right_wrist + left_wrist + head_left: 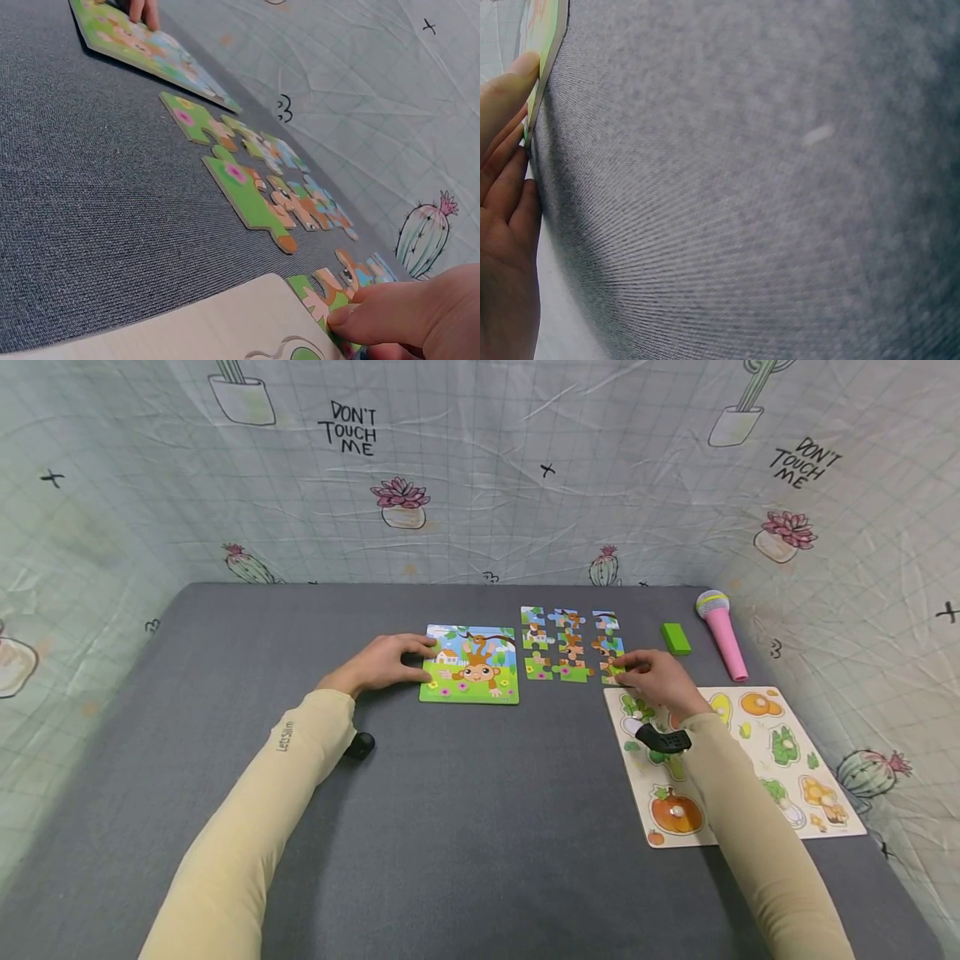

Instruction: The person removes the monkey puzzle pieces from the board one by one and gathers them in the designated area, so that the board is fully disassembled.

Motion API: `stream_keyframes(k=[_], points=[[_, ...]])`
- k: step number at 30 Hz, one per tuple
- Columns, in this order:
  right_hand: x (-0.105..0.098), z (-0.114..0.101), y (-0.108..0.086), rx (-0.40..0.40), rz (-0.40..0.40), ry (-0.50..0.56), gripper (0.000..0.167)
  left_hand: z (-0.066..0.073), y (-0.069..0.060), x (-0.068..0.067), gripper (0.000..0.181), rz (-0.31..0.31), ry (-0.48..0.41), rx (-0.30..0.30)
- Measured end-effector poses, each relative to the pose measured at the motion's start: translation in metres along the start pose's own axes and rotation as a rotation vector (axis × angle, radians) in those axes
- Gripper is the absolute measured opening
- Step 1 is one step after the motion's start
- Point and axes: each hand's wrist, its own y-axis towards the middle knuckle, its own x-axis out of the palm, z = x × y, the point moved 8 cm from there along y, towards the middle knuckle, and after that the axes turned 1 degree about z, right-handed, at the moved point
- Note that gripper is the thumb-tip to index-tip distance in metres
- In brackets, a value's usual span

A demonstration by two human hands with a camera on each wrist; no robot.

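Observation:
A finished-looking monkey picture board (469,665) lies flat on the grey table. My left hand (390,660) rests at its left edge, thumb and fingertips apart and touching it. Right of the board, loose jigsaw pieces (572,673) with parts of a similar monkey scene lie in three spaced columns. My right hand (660,680) pinches the green lower-right puzzle piece (611,670) between thumb and fingers. In the right wrist view, that puzzle piece (319,300) shows beside the thumb, partly covered by the hand.
Under my right forearm lies a wooden vegetable knob puzzle (675,835), its corner close to the jigsaw pieces. A green block (676,639) and a pink toy microphone (724,635) are at the back right. A patterned curtain (480,485) hangs behind the table.

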Motion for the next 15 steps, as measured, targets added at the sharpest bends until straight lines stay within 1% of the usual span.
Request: stream_keyframes(k=[4, 9, 15], points=[[0.0009, 0.0003, -0.0012, 0.012, -0.003, 0.013, 0.033, 0.0004, 0.0000, -0.0005, 0.050, -0.002, 0.005, -0.004], [0.0010, 0.0017, -0.0008, 0.020, 0.002, -0.006, 0.035, 0.0010, 0.0000, -0.0003, 0.050, -0.005, 0.002, -0.013], [0.0007, 0.0017, 0.0008, 0.008, 0.013, -0.018, 0.034, 0.0005, -0.0003, -0.0001, 0.049, 0.004, -0.002, -0.008]])
